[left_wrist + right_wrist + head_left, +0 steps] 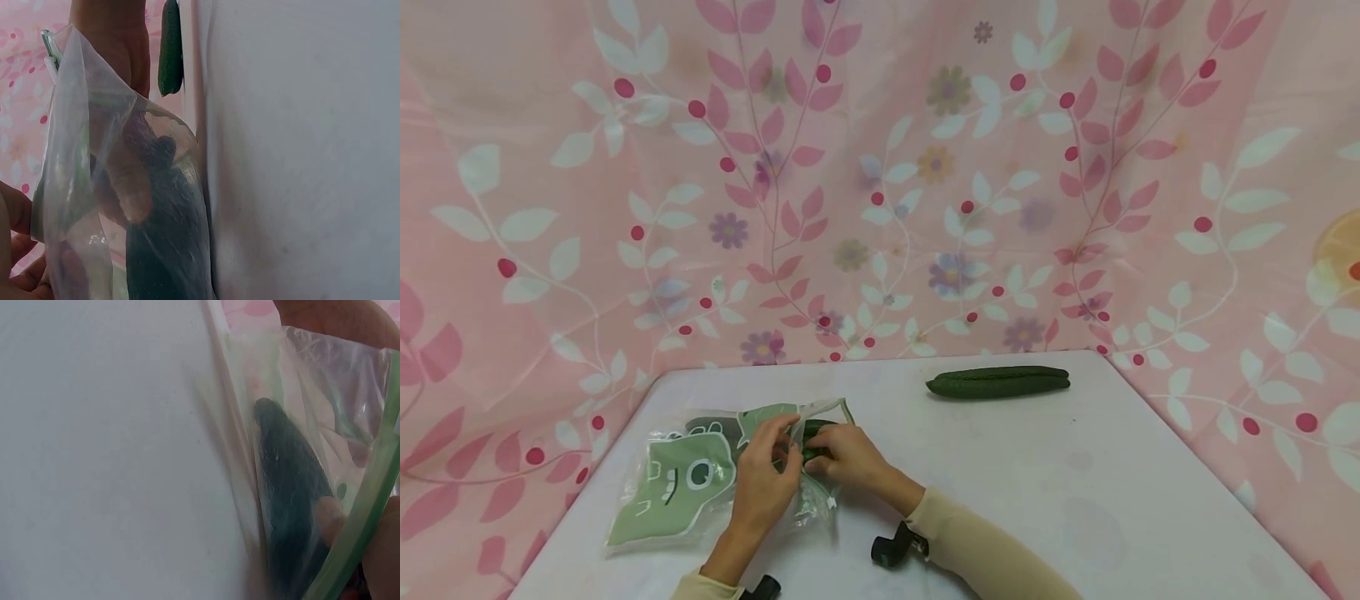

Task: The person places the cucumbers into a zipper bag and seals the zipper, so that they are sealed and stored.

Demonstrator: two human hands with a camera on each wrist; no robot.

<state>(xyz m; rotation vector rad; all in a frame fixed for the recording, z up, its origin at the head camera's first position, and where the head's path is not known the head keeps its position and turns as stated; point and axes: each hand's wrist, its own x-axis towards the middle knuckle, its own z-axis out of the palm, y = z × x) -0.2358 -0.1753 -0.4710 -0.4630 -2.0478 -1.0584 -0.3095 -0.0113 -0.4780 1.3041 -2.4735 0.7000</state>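
A clear zip bag (688,479) printed with green cartoon figures lies at the left of the table. My left hand (766,477) pinches the bag's film near its mouth. Through that mouth reaches my right hand (852,458), its fingers round a dark green cucumber (816,429) inside. In the left wrist view the thumb of the right hand (131,194) rests along the cucumber (165,244), seen through the film. The right wrist view shows the cucumber's rounded end (281,456) within the bag, beside the green zip strip (369,494).
Two more cucumbers (997,382) lie side by side at the back of the white table (1112,467). A pink floral cloth (880,167) hangs behind the table. Black wrist cameras (891,546) sit on both wrists.
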